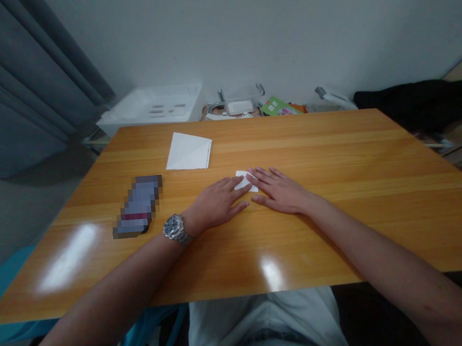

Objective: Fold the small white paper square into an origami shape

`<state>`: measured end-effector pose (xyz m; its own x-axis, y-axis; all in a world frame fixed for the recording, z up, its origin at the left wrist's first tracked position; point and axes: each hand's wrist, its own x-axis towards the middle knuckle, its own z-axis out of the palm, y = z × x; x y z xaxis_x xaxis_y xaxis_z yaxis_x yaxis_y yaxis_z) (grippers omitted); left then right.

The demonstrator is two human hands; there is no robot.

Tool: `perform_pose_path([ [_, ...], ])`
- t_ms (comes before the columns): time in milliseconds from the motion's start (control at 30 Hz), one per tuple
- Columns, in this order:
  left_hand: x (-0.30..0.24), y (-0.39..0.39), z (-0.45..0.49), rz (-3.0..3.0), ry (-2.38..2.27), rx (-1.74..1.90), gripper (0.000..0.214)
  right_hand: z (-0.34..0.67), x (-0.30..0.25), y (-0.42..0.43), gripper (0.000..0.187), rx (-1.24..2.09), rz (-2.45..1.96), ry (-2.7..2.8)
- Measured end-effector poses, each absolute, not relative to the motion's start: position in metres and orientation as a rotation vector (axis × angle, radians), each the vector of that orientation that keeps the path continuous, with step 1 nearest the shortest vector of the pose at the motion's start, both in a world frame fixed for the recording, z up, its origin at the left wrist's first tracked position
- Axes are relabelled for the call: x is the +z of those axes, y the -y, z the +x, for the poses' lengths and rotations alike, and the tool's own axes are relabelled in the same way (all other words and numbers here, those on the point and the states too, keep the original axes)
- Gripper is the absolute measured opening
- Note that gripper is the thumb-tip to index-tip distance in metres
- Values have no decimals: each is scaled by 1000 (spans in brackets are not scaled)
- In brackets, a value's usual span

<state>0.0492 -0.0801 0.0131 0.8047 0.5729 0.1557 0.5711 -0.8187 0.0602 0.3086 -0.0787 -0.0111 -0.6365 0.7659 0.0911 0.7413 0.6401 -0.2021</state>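
A small white piece of paper (pixel 241 184) lies on the wooden table, partly covered by fingers from both sides. My left hand (pixel 219 201) rests palm down with its fingers stretched out, the fingertips on the paper's left part. From the other side my right hand (pixel 276 189) lies flat, fingers spread, its index and middle fingertips over the paper's right part. Both thumbs point inward below the paper. A metal wristwatch (pixel 175 228) is on my left wrist.
A larger white sheet with a perforated edge (pixel 189 151) lies farther back on the table (pixel 333 154). To the left is a pixelated phone (pixel 139 204). Behind the table stand a white plastic bin (pixel 157 104) and a green booklet (pixel 277 107); a blue stool (pixel 11 275) is at left.
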Motion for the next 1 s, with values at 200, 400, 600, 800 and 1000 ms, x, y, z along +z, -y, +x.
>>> perform_pose_path([
  [200,12,80,50,2950,-939,267,57,307,-11,79,77,217,-1242,2695],
  [400,12,80,50,2944,-931,244,57,318,-8,76,76,272,-1150,2761],
  [600,11,79,49,2929,-920,265,57,324,-7,74,71,316,-1203,2766],
  [800,9,79,47,2918,-933,245,56,329,-3,73,70,320,-1127,2735],
  [1000,8,80,48,2936,-941,259,56,328,0,74,60,277,-1133,2647],
])
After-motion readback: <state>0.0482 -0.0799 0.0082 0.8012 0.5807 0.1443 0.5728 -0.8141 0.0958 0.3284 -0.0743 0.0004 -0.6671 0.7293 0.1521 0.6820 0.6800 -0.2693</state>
